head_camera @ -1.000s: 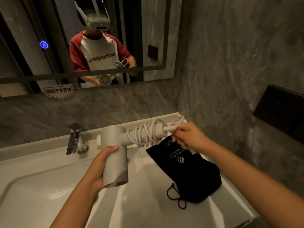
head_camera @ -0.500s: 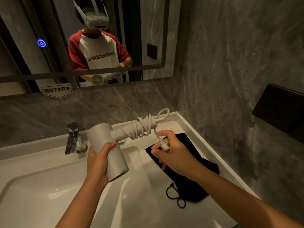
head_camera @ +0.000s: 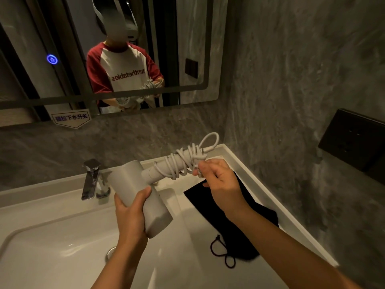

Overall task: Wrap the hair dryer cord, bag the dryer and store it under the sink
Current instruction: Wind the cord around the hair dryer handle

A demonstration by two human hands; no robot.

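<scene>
A pale grey hair dryer (head_camera: 135, 190) is held above the white sink, barrel pointing down toward me, handle pointing up and right. My left hand (head_camera: 130, 211) grips the barrel from below. The white cord (head_camera: 181, 163) is coiled many times around the handle, with one loop sticking out past the handle's end. My right hand (head_camera: 218, 180) pinches the plug end of the cord against the coils. A black drawstring bag (head_camera: 256, 222) lies flat on the counter under my right forearm, its drawstring loops trailing toward me.
A chrome faucet (head_camera: 91, 178) stands at the back of the white sink basin (head_camera: 52, 247). A mirror (head_camera: 31, 49) hangs above, showing the person. A grey stone wall closes the right side, carrying a black switch panel (head_camera: 354, 140). The counter edge (head_camera: 291, 222) runs along the right.
My right hand carried the plug end down under the handle and back up to the coils. The dryer handle tilted further upward and the dryer shifted slightly left.
</scene>
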